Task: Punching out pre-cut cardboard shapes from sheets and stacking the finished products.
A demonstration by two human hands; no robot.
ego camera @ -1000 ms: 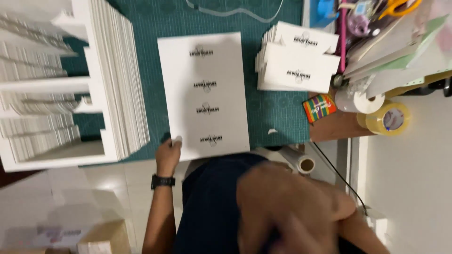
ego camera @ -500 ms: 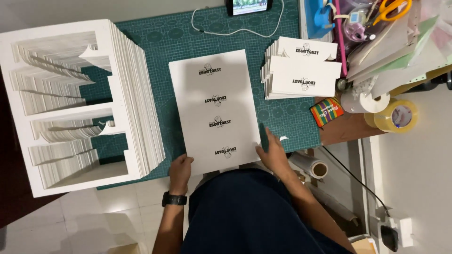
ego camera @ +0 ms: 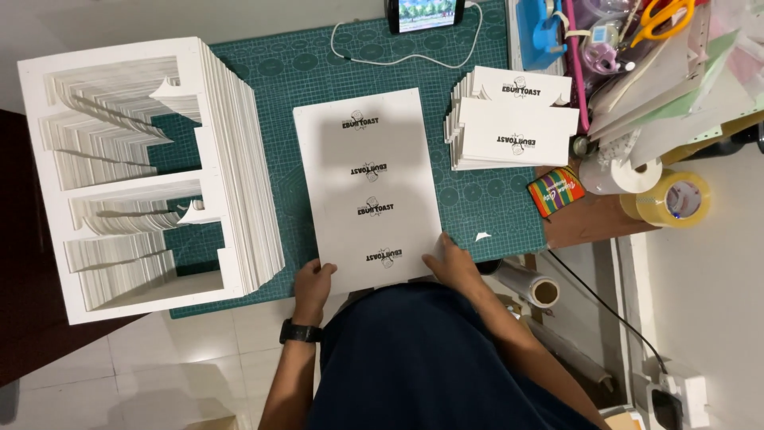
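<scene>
My torso hides the near edge of the white printed sheet [ego camera: 368, 191]. My left hand [ego camera: 313, 288] pinches its near left corner; my right hand [ego camera: 452, 264] presses flat on its near right corner, fingers open. The sheet lies on the green cutting mat [ego camera: 477, 199], long axis running away from me. A tray [ego camera: 585, 36] at far right holds scissors [ego camera: 660, 17], partly cut off.

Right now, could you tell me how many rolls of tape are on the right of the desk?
2: a white roll by the papers, and a clear yellowish roll touching its right side. Others may be hidden in the clutter above.
</scene>
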